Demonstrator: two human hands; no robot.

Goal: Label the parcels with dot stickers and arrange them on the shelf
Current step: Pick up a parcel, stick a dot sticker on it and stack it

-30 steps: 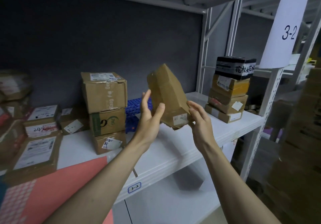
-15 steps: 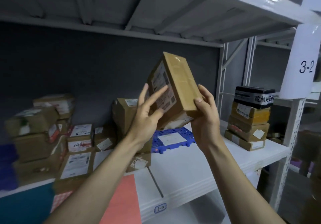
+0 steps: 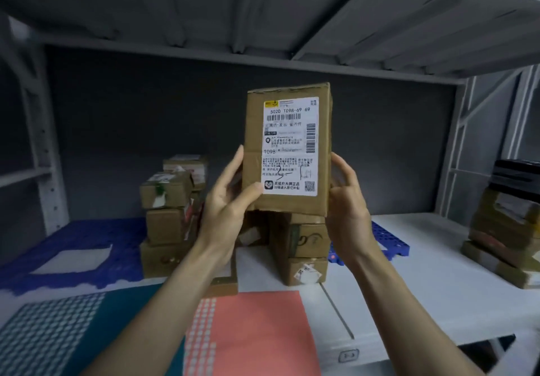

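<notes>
Two hands, left hand (image 3: pixel 230 200) and right hand (image 3: pixel 347 200), grip an upright cardboard parcel (image 3: pixel 287 148) by its lower sides above the white shelf (image 3: pixel 438 288), label forward. Fingertips behind it are hidden. Stacked parcels (image 3: pixel 169 215) behind are blurred; sticker sheets (image 3: pixel 257 332) are cut off below.

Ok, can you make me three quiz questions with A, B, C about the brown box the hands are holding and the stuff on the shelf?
1. Where is the brown cardboard parcel?
A. on the floor
B. held up in the air
C. on the blue mat

2. What colour is the dot sticker sheet between the forearms?
A. coral pink
B. yellow
C. black

3. How is the parcel held?
A. one hand
B. both hands
C. no hands

Answers: 1 B, it sits above the white metal shelf. 2 A, the sheet is pink. 3 B, the left hand and right hand grip its sides.
</notes>
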